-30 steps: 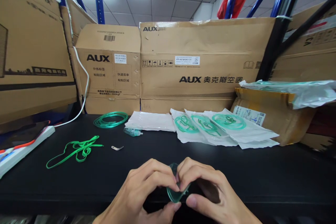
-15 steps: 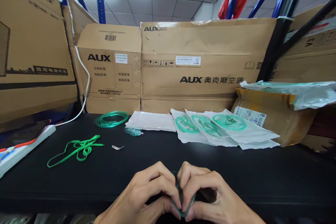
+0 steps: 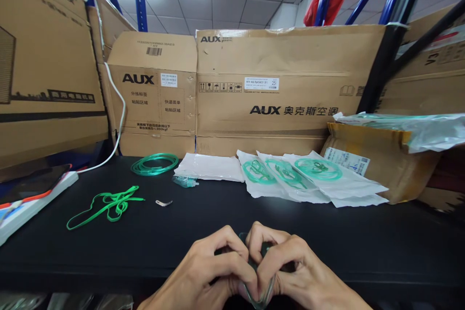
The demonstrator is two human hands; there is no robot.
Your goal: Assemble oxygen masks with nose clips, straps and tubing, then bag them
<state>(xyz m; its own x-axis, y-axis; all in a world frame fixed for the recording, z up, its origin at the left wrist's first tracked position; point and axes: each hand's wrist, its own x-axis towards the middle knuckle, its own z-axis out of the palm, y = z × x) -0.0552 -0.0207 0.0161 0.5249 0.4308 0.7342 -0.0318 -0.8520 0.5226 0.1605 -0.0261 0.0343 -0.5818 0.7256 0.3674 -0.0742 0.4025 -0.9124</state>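
Near the front edge of the black table, my left hand (image 3: 218, 266) and my right hand (image 3: 294, 266) meet, fingers bent and closed on a clear greenish plastic piece (image 3: 258, 300). Fingers cover most of that piece, so its full shape is hidden. Beyond my left hand lie a small curved metal strip (image 3: 163, 203) and a tangled green elastic strap (image 3: 115, 204). Farther back are a coil of green tubing (image 3: 154, 164), a small clear green plastic part (image 3: 185, 182) and a flat white packet (image 3: 212, 167).
White pouches with green tubing (image 3: 286, 177) lie at the back right, beside an open cardboard box (image 3: 378, 169) bearing more clear bags. Large cartons (image 3: 276, 92) stand along the back. A phone (image 3: 36, 184) on a white object and a white cable (image 3: 118, 135) are at left.
Both hands have shifted slightly to the right with the plastic piece. My fingers have moved on it, and its lower end sits a little lower.
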